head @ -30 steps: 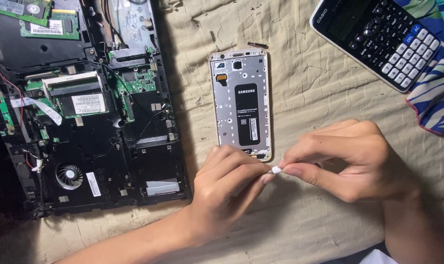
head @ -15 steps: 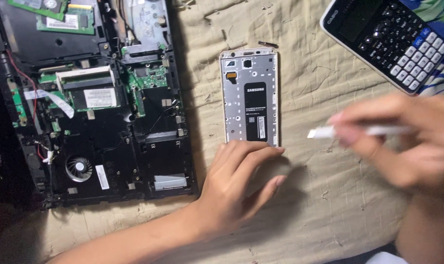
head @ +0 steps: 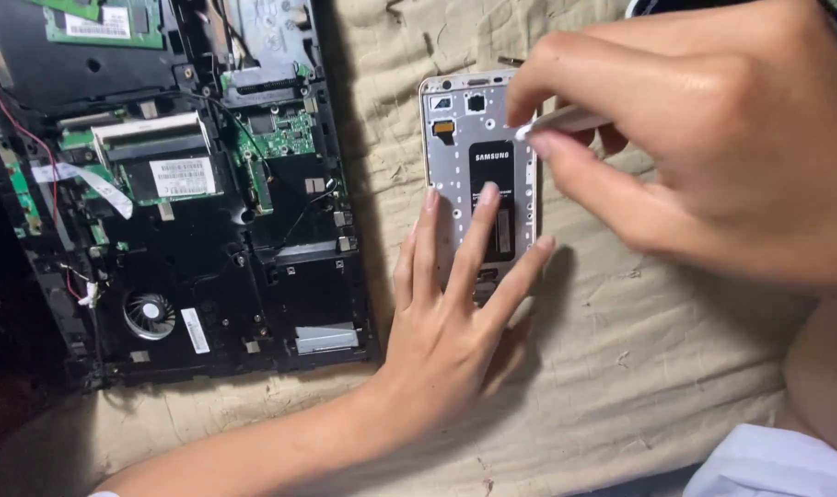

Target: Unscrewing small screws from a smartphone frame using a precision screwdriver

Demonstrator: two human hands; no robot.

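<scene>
I press my left hand [head: 446,322] flat on the phone frame [head: 478,175], fingers spread. My right hand [head: 704,138] pinches a thin white tool [head: 566,120] over its top right edge. The open laptop [head: 179,184] lies just left; bare cloth [head: 639,368] lies right.

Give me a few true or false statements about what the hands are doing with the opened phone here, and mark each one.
1. The left hand lies flat on the opened phone. True.
2. The right hand pinches a thin white tool. True.
3. The phone lies on top of the opened laptop. False: it lies beside it, on the beige cloth.
4. The laptop's fan sits at its upper right. False: lower left.
</scene>
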